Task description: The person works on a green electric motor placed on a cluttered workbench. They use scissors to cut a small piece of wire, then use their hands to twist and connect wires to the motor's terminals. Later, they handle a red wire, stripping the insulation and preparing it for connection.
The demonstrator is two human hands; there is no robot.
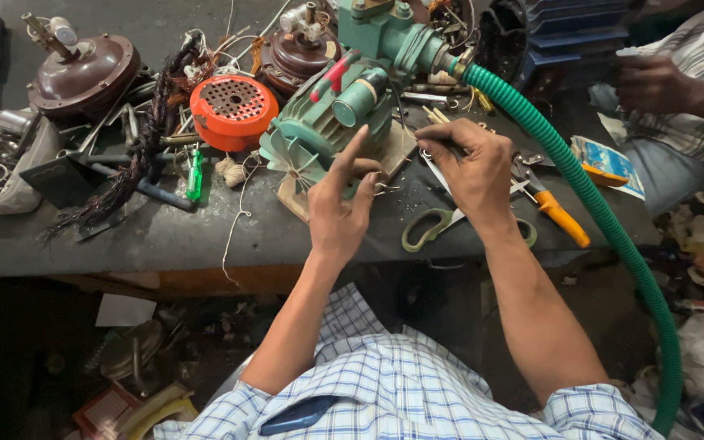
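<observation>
The pump (327, 122), a green motor with a finned fan end, lies on a small board near the middle of the table (165, 236), not far from its front edge. The left hand (340, 208) is at the pump's fan end, forefinger stretched up against the housing, the other fingers loosely curled; whether they hold anything I cannot tell. The right hand (470, 167) is just right of the pump, its fingers pinched narrow on a thin wire (437, 145). Under that hand lie green-handled scissors (429, 228), and just to the right orange-handled pliers (560, 213). A green ribbed hose (596, 212) runs from the pump's far end across the table's right part and down over its front edge. An orange vented cover (232, 110) sits left of the pump, with two brown motors (83, 73) toward the far edge. Another person's hand (653, 81) is at the far right corner.
</observation>
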